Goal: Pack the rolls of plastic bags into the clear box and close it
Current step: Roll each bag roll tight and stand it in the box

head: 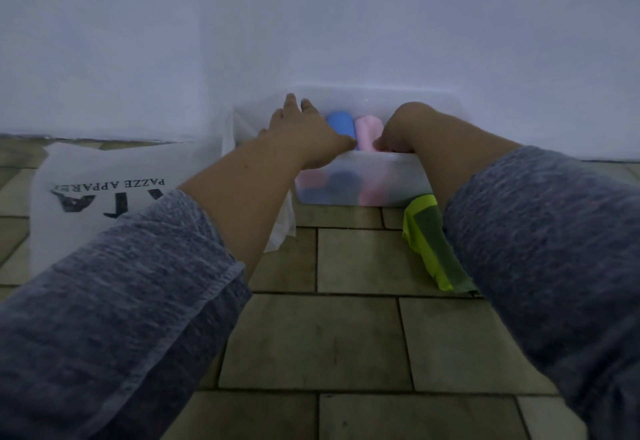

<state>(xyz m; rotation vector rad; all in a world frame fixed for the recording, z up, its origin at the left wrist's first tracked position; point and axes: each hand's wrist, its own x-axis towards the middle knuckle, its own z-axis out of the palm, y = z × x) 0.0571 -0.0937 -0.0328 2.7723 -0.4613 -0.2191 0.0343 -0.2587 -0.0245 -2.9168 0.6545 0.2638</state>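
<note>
Writing: the white carrier bag lying flat to the left of the clear box carries dark print, seen upside down from here; one line reads "PAZZE APPARE", cut off by the left sleeve, and the big letters beneath it are partly hidden, "TA" being all I can make out.
Clear box: the clear box sits on the tiled floor, hard against the white wall, top open.
Rolls: a blue roll and a pink roll lie side by side, touching, at the top of the box; blurred pink and blue shapes show through its near wall lower down.
Left hand: the left hand lies palm down over the box's left part, fingers spread and reaching to the far rim, thumb tip against the near end of the blue roll; it closes on nothing.
Right hand: the right hand is bent down into the box just right of the pink roll, fingers curled inward by the near rim; what they press or hold, I cannot tell.
Green bag: a yellow-green plastic bag lies on the tiles at the box's near right corner, partly under the right sleeve.
</note>
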